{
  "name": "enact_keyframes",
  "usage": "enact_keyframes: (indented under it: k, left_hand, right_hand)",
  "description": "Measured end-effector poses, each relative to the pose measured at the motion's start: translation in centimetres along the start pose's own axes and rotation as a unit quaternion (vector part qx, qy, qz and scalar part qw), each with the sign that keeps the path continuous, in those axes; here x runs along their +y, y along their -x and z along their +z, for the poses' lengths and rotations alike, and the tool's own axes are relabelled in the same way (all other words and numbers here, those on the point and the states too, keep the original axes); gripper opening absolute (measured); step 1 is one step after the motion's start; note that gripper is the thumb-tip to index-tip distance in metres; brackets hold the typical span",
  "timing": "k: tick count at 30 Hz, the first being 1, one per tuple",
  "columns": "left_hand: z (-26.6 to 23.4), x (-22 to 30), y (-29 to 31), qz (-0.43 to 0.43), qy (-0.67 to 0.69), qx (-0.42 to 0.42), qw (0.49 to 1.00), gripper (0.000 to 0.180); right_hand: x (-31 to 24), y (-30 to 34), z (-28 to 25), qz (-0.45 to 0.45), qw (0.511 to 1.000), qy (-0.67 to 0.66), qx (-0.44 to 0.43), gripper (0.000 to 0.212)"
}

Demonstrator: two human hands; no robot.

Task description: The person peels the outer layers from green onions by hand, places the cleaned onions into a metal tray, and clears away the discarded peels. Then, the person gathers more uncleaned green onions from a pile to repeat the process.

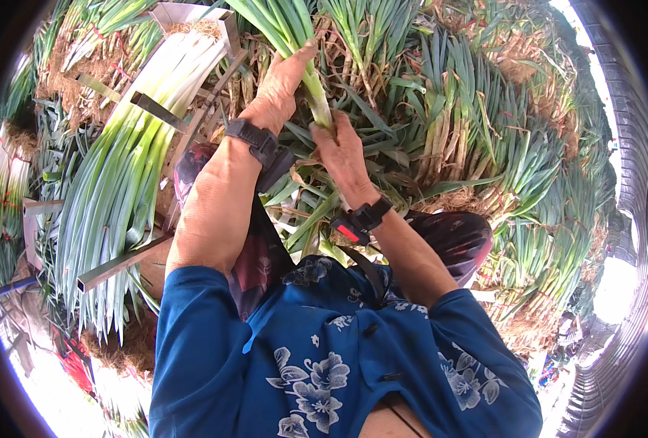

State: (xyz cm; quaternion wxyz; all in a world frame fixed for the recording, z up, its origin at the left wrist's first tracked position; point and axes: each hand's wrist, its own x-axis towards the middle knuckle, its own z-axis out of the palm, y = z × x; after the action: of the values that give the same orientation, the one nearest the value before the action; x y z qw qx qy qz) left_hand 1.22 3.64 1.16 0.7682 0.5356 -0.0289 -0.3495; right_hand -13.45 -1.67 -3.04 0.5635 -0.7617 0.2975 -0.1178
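Left hand (284, 82) grips a leek (315, 93) where its leaves spread, right hand (342, 152) holding its pale lower end; left of both, stacked leeks (133, 142) lie in a metal rack (122, 263). Any lettering on the black wristband (371, 214) is too small to read.

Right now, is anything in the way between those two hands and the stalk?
Nothing visible. The left hand is closed around the stalk below its spreading leaves, and the right hand grips its pale lower end. The piled greens lie around, not between.
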Motion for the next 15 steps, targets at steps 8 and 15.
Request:
enact_keyframes:
  k: [8, 15]
  left_hand:
    - [-0.4, 1.7, 0.8, 0.034, 0.121, -0.126, 0.984, 0.038]
    - [0.2, 1.5, 0.7, -0.037, 0.113, -0.179, 0.977, 0.036]
  right_hand:
    - [-3.2, -0.4, -5.8, 0.154, 0.846, -0.432, -0.272, 0.037]
    - [-3.1, 1.6, -6.5, 0.174, 0.831, -0.437, -0.297, 0.043]
